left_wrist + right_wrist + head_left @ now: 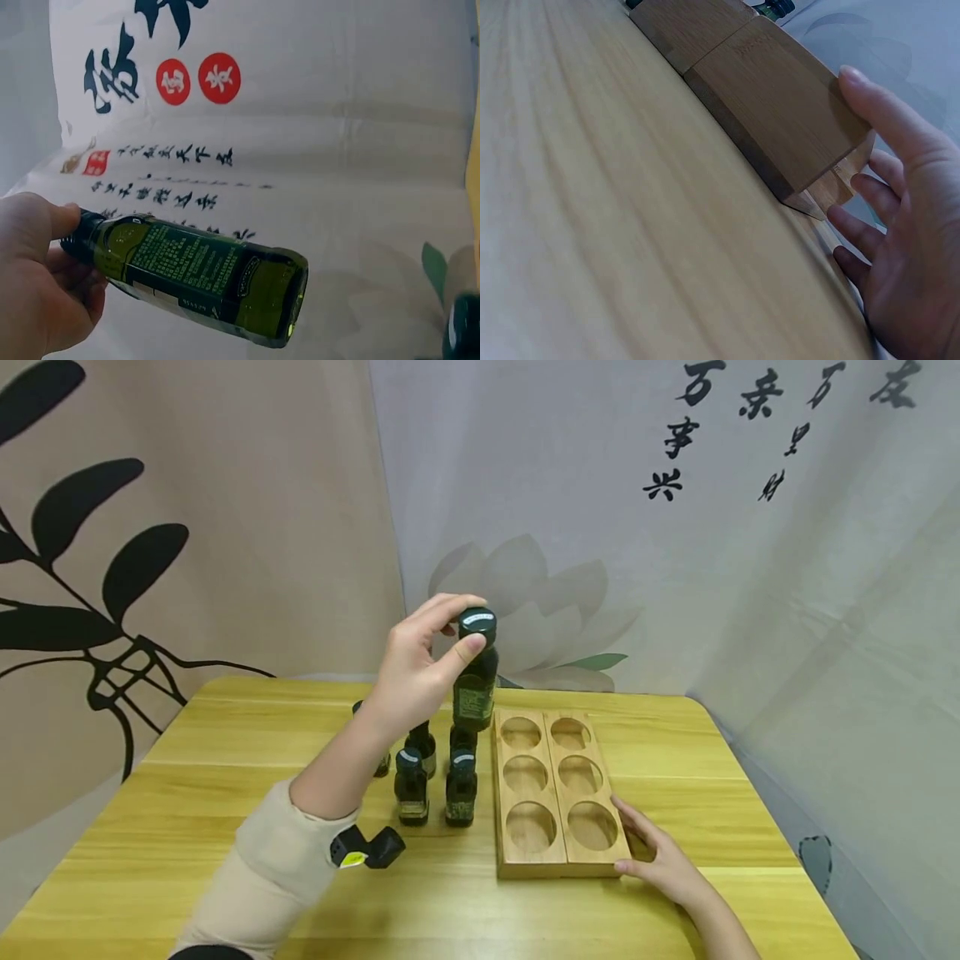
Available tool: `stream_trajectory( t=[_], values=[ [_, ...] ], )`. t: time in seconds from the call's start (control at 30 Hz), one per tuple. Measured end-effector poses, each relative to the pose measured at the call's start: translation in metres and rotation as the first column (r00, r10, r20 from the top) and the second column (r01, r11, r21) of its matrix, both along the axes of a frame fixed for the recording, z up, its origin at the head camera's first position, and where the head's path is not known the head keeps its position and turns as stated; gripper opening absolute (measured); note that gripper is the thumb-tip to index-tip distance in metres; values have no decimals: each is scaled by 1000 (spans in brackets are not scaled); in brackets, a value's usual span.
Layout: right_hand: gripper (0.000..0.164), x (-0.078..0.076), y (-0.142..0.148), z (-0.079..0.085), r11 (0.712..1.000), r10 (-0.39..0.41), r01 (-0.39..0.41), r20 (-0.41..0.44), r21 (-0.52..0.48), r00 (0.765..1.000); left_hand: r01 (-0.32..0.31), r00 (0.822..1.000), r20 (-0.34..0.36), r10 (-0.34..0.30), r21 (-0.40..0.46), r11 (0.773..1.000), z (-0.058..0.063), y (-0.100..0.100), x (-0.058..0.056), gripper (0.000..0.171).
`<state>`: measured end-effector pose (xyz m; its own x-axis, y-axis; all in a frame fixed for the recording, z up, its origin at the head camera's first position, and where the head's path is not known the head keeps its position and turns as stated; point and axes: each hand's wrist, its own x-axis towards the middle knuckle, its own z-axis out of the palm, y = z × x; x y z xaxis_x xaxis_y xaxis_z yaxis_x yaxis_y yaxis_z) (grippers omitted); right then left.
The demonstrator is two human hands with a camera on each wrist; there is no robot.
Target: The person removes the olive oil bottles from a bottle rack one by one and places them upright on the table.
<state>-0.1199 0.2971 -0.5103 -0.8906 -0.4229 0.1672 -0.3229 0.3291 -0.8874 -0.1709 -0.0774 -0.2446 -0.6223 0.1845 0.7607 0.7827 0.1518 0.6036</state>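
My left hand (420,668) pinches a dark green glass bottle (474,689) by its cap. In the head view the bottle hangs upright, its base over the bottles behind the front pair. Its printed label (191,266) shows in the left wrist view. My right hand (663,860) rests at the near right corner of a wooden rack (551,870) with round holes in two rows. The thumb (877,101) is right at the edge of the rack's end, and the other fingers spread, slightly bent, along its side.
Several similar bottles stand on the wooden table (225,843) left of the rack, two of them in front, one bottle (412,789) and another bottle (461,789). My left forearm partly covers others. A printed cloth (540,527) hangs behind the table.
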Motion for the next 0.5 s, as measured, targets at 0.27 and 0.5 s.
stream_trajectory(
  t=[0.27, 0.5],
  values=[
    [83, 0, 0, 0, 1000, -9, 9, 14, 9, 1000, -24, 999, 44, 22, 44, 999, -3, -36, 8, 30],
    [83, 1, -1, 0, 998, -45, 42, 59, 40, 997, -61, 996, 69, 57, 55, 997, -5, -67, 14, 31]
  ],
)
